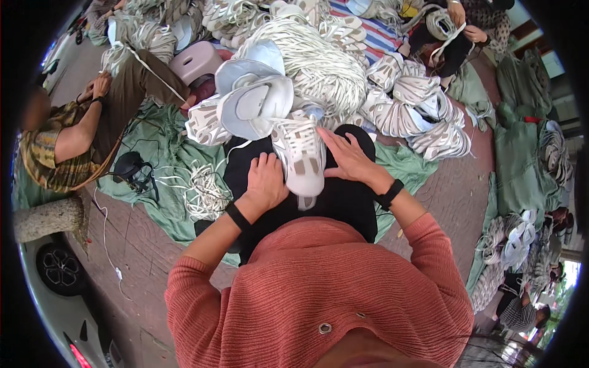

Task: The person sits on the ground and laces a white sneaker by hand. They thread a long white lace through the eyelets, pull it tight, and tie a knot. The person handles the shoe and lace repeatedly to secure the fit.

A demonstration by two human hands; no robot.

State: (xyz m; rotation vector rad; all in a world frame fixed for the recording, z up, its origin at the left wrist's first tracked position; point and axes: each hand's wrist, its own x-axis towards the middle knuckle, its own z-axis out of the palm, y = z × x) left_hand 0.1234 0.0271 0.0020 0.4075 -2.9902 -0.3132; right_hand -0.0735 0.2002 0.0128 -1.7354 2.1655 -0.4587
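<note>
Both hands rest on a white and beige sneaker (302, 156) lying on the person's black-clad lap. Left hand (265, 183) lies with fingers curled against the shoe's left edge; right hand (351, 158) lies flat, fingers spread open across its right side. Neither grips it fully. Just beyond the hands, white shoe soles (254, 98) sit stacked against a large heap of matching sneakers (325, 67). To the left of the left hand, loose white laces (199, 190) lie tangled on green sheeting (159, 141). A seated co-worker (73, 135) farther left pulls a lace. The sneaker's toe end is partly hidden under the hands.
</note>
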